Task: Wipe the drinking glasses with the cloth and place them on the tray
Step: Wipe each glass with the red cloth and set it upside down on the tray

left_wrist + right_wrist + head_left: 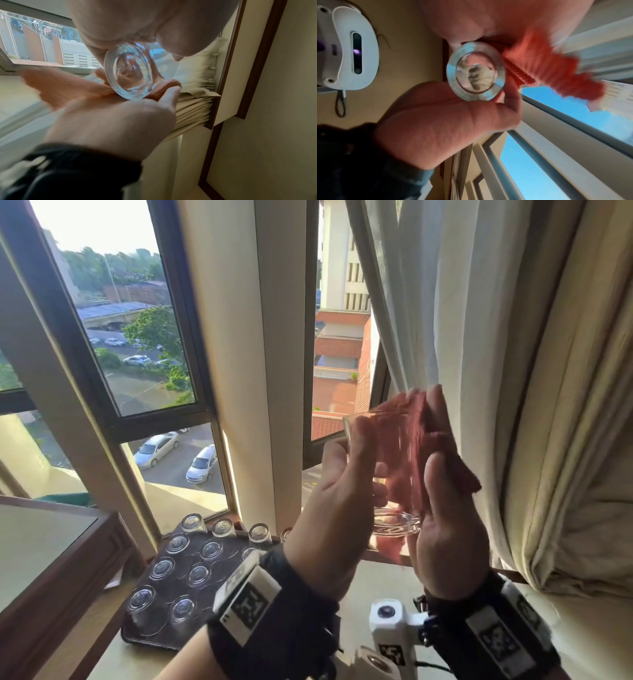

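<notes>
L hand (pixel 337 501) grips glass (pixel 394 474), R hand (pixel 442 529) presses cloth (pixel 428 446)

Both hands are bare. The left wrist (pixel 274 611) wears a wide black band with a white block on top. The block has a black square pattern on it. The right wrist (pixel 486 628) has a black band too, with white tags and the same kind of pattern. A small white camera (pixel 388 616) with a round lens sticks out from the right band.
</notes>
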`<state>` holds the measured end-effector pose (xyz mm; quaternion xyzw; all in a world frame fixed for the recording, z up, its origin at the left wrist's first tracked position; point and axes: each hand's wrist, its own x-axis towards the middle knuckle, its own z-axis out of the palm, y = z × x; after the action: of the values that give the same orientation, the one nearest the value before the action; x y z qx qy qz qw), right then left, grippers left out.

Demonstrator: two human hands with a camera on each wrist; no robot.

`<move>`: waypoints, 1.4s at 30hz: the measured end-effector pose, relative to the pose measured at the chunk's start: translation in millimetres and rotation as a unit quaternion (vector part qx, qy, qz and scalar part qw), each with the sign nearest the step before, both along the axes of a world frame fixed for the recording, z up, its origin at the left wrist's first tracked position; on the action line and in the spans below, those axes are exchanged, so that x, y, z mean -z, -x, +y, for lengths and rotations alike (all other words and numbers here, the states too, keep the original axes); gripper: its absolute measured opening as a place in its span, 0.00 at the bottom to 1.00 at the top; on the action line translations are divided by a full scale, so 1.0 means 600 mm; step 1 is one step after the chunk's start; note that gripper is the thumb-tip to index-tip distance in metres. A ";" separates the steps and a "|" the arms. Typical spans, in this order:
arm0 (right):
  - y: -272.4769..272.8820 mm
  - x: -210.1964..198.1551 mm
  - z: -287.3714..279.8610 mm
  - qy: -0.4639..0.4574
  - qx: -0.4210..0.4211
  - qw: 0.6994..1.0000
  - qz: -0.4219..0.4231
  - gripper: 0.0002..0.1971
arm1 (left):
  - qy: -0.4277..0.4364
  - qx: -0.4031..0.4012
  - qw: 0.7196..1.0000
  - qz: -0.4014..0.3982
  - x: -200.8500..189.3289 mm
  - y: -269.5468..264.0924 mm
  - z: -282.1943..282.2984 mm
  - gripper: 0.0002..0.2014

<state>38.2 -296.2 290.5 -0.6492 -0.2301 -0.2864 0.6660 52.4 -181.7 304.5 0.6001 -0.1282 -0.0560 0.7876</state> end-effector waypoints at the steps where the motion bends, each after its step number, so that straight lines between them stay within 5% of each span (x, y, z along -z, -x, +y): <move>1: 0.003 -0.012 0.002 0.002 0.004 1.000 -0.008 0.29 | -0.003 -0.002 1.000 -0.003 0.000 0.001 -0.003 0.38; 5: 0.015 0.011 0.022 0.145 0.029 0.987 -0.065 0.26 | -0.003 -0.042 0.999 0.017 -0.023 -0.020 0.014 0.43; 9: 0.018 0.054 0.034 0.099 0.007 0.994 -0.035 0.30 | -0.022 -0.065 0.998 0.011 -0.042 -0.025 0.031 0.58; 15: 0.006 -0.018 0.016 -0.016 0.056 0.998 -0.003 0.26 | -0.043 0.012 0.999 -0.031 -0.011 0.019 0.007 0.35; 20: 0.019 0.006 0.035 0.154 0.061 0.982 -0.089 0.27 | -0.032 -0.007 0.999 -0.013 -0.018 0.001 0.027 0.37; 23: 0.018 0.043 0.041 0.151 0.051 0.985 -0.066 0.31 | -0.002 -0.041 0.999 -0.022 -0.026 -0.010 0.043 0.38; 29: 0.016 -0.034 0.027 0.035 0.042 0.998 -0.029 0.23 | -0.047 -0.006 0.997 -0.055 -0.014 0.016 0.017 0.34; 34: 0.023 0.017 0.045 0.189 0.031 0.976 -0.100 0.27 | 0.005 -0.033 0.999 -0.002 -0.041 -0.012 0.037 0.40; 39: 0.013 -0.005 0.024 -0.042 -0.023 0.999 0.026 0.37 | -0.022 -0.008 0.998 -0.049 -0.036 0.014 0.023 0.33; 42: 0.012 -0.024 0.015 -0.019 -0.007 1.000 0.005 0.34 | -0.009 -0.004 0.999 -0.034 -0.019 0.021 0.005 0.31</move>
<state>30.8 -286.9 305.2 -0.6363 -0.2259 -0.2829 0.6812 39.6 -178.5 316.1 0.6090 -0.1518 -0.0338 0.7778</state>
